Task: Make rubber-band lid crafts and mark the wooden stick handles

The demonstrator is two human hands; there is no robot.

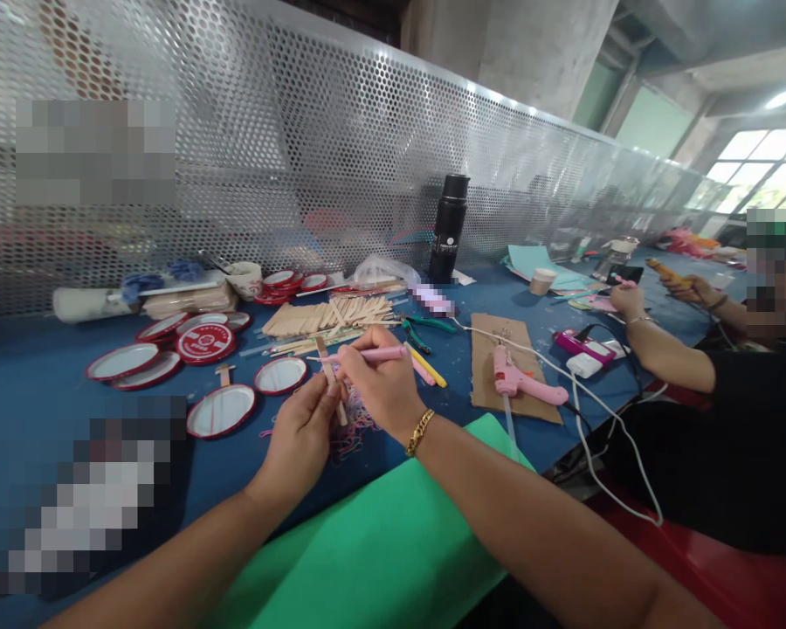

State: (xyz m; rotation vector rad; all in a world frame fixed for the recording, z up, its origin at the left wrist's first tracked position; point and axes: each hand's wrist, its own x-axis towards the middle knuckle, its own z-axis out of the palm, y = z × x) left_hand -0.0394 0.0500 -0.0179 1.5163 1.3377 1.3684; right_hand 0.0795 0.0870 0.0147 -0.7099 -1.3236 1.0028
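My left hand (pixel 303 426) pinches a flat wooden stick (pixel 329 372) above a tangle of pink and purple threads (pixel 360 428). In my right hand (pixel 383 380) is a pink pen (pixel 383 354), its tip pointing left across the stick. The fingers of both hands nearly meet at the stick. White round lids with red rims (pixel 221 411) lie left of my hands, one of them just behind my left hand. A pile of wooden sticks (pixel 341 314) is beyond them. Pink and yellow pens (pixel 429 365) lie right of my right hand.
Green-handled pliers (pixel 432 323) lie behind the pens. A pink glue gun (pixel 524 383) rests on cardboard (pixel 485 345), with a white cable (pixel 589 397) nearby. A black bottle (pixel 449 229) stands by the perforated metal screen (pixel 341 148). Green material (pixel 367 550) lies under my forearms. Another person's hands are at right.
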